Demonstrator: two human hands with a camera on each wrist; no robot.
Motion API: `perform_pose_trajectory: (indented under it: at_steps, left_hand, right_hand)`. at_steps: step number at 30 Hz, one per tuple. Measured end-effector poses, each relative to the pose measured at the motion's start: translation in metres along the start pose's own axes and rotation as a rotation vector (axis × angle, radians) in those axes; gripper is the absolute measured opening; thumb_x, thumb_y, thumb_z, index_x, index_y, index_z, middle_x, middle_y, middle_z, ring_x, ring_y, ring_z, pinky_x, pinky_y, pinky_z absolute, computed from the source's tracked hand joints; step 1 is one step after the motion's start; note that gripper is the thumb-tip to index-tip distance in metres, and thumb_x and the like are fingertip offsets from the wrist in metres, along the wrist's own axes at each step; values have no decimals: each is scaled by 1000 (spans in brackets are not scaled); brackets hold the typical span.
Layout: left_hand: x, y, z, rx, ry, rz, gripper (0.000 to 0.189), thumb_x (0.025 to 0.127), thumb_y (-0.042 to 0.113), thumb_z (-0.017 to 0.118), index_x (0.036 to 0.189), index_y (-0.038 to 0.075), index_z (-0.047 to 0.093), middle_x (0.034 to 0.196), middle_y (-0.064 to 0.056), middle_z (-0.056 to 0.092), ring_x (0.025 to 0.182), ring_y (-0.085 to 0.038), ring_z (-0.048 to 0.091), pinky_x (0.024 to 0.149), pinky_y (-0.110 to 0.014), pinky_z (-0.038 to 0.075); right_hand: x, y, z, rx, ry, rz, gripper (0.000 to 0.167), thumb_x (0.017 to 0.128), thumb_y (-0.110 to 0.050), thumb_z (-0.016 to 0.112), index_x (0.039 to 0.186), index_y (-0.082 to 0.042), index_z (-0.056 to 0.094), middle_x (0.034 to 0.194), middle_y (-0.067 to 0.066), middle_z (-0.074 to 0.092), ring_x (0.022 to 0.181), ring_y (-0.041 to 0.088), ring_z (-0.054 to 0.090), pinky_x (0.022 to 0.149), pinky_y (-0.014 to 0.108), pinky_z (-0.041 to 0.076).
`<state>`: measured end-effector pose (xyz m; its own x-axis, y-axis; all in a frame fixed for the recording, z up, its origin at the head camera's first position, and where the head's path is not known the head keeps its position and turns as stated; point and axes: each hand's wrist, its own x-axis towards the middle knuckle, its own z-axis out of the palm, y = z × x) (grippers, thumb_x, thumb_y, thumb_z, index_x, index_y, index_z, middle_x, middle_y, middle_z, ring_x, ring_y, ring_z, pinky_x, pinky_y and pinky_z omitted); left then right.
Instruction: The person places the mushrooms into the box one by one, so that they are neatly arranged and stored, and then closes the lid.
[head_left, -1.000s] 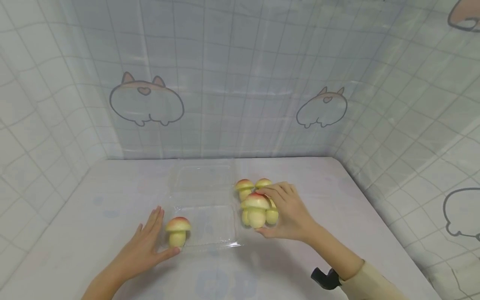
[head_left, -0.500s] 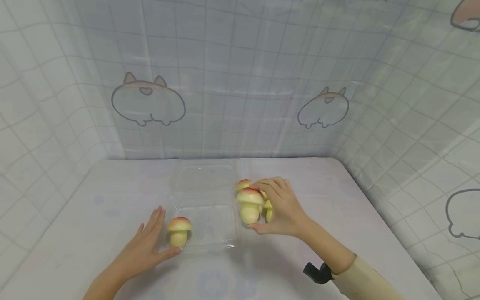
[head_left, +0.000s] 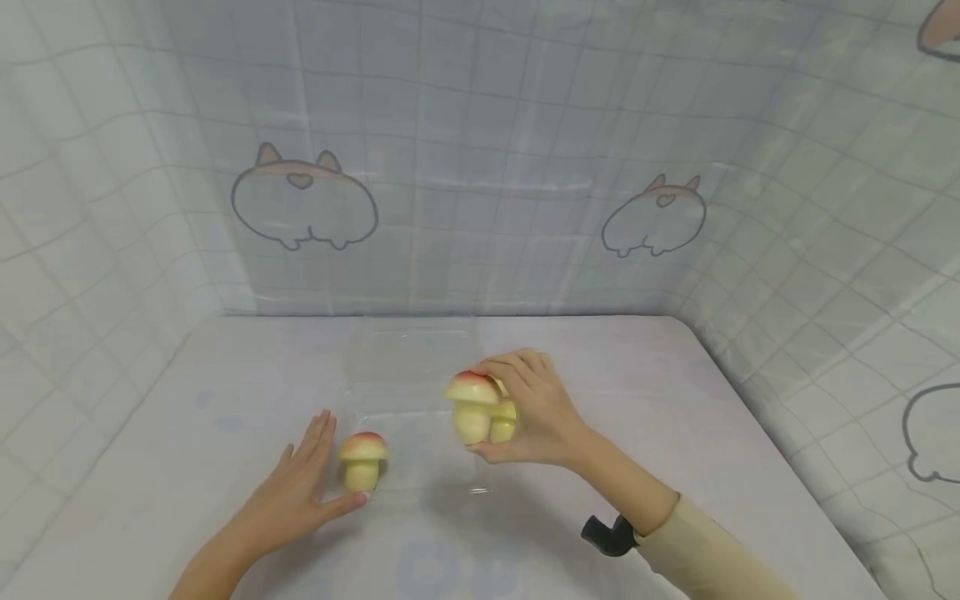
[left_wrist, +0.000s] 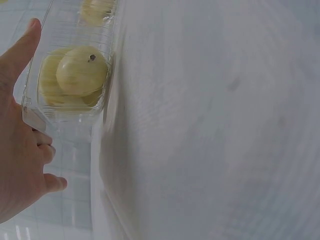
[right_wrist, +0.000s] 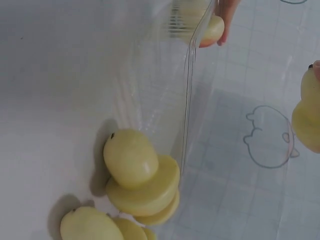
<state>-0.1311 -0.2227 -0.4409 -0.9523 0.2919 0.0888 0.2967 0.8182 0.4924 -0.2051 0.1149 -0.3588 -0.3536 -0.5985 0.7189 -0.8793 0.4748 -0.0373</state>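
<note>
Mushroom [head_left: 472, 407] in the thumb-and-finger pinch of the right grip [head_left: 534, 412], second mushroom [head_left: 363, 458] beside the spread left grip [head_left: 296, 485]

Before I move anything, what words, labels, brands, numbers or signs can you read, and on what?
None can be read.
Clear container: no legible print.
Mushroom inside it: dark spot at the stem end, too small to make out.
Backdrop: only a grid and cartoon outlines.
Tabletop: pale patches, too faint to make out.
</note>
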Motion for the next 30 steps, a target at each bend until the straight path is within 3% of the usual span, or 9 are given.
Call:
perform_pose_trajectory:
  at_steps: [8, 18, 26, 30]
  left_hand:
    - [-1, 1, 0, -3, 3, -2, 113, 82, 58, 66, 151, -6, 4, 157, -26, 4, 145, -40, 5, 107, -69, 12]
    - [-3, 3, -1, 8, 16, 10, 113, 81, 57, 68, 151, -7, 6, 157, -25, 6, 145, -38, 8, 107, -68, 14]
    - [-4, 4, -2, 2, 12, 3, 113, 81, 57, 68, 151, -7, 6, 157, -27, 6, 144, -40, 8, 107, -68, 14]
    - [-3, 5, -3, 6, 17, 7, 114, 81, 58, 67, 151, -8, 7, 156, -28, 7, 144, -41, 9, 106, -69, 15]
  right_hand:
    - [10, -7, 15, 3, -16, -44, 81, 60, -55, 79, 123, -9, 57, 118, -1, 58, 103, 20, 49, 89, 36, 39]
    - [16, -17, 37, -7, -106, -45, 84, 61, -57, 78, 127, -11, 53, 121, -1, 56, 106, 17, 48, 90, 36, 39]
    - [11, -23, 61, -2, -196, -3, 81, 63, -55, 78, 128, -13, 52, 122, -2, 55, 111, 16, 47, 98, 33, 37]
    - [8, -27, 70, -46, -233, 37, 81, 61, -56, 79, 126, -14, 54, 120, -3, 56, 108, 15, 48, 96, 33, 39]
